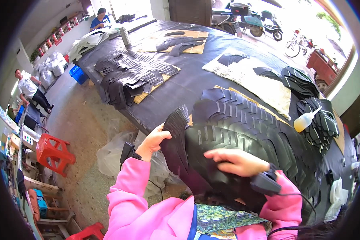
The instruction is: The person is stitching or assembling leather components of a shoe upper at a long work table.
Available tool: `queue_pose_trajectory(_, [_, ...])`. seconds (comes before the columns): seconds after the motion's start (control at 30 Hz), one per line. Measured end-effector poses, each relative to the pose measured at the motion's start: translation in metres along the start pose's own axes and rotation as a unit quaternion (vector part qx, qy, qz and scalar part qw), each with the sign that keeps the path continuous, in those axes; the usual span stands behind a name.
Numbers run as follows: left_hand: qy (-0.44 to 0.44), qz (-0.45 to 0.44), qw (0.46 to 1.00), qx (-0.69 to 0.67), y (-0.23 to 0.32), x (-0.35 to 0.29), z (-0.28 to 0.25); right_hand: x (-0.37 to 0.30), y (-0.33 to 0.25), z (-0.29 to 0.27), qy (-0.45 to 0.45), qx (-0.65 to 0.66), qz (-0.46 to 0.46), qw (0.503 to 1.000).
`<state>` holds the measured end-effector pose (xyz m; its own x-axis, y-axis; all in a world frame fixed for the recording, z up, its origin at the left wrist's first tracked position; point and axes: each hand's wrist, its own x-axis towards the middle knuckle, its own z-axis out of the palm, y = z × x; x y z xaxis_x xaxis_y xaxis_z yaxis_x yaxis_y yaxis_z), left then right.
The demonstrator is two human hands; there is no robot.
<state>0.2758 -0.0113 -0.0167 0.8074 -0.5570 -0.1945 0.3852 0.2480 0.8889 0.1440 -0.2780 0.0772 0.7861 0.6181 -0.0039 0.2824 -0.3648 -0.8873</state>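
My left hand [153,141] grips the edge of a small bundle of curved black sheet pieces [175,134] at the table's near left edge, thumb on top. My right hand [240,162] lies over a broad spread of black pieces [214,138], its fingers stretched out and pointing left. Those pieces overlap in rows like shingles, some with pale edges. Whether the right palm presses on them or hovers just above, I cannot tell. A squeeze bottle with a thin spout and yellow liquid [303,122] rests on a dark stack of pieces [321,120] to the right.
More overlapping black pieces [126,74] lie on cardboard at the far left of the black-covered table [190,68]. A whitish sheet [264,90] carries a few pieces. A metal flask [125,37] stands farther back. Left on the floor are red stools [54,154] and plastic sheeting [112,160].
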Motion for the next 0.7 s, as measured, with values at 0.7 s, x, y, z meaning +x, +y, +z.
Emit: queue_pose_trajectory(0.7, [-0.299,0.21,0.869,0.334,0.054,-0.113,0.088,-0.114,-0.008,-0.05,0.359,0.348,0.068,0.863])
